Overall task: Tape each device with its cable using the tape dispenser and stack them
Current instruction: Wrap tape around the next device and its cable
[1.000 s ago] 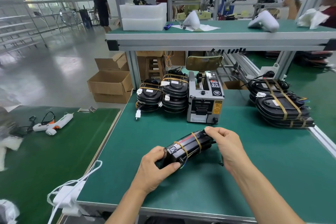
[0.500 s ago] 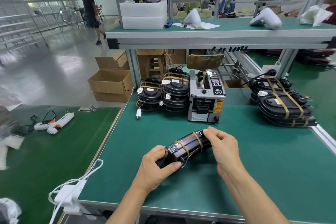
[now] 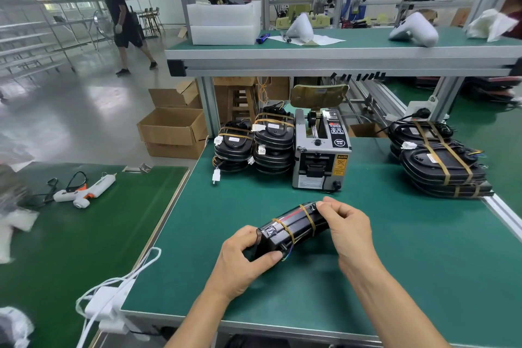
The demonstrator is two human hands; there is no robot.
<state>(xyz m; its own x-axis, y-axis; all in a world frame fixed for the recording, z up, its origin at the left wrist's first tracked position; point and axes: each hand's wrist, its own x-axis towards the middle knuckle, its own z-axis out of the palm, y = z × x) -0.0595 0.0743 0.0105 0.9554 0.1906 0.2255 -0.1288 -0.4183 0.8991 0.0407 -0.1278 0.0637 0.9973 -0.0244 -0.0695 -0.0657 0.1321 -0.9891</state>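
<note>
While I look down from the head camera, my left hand (image 3: 240, 260) grips the near end of the black device (image 3: 291, 230), thumb curled over its side and fingers wrapped round the far face, and my right hand (image 3: 348, 230) pinches the device's far end with thumb and bent fingertips closed on it. The device sits tilted between the hands, over the middle of the green table (image 3: 409, 277), not far from its near edge; I cannot tell whether it touches the mat. Two yellow tape bands (image 3: 308, 219) cross it, with thin wires running under them. Farther back, toward the table's far edge, stands the tape dispenser (image 3: 320, 155) — grey, with a yellow warning label. Just beside it on the left are two stacks of taped devices (image 3: 255, 144), white connectors hanging off them. Near the far right corner lies another taped stack (image 3: 440, 162). On the neighbouring table to the left rests a white glue gun (image 3: 84, 192).
</note>
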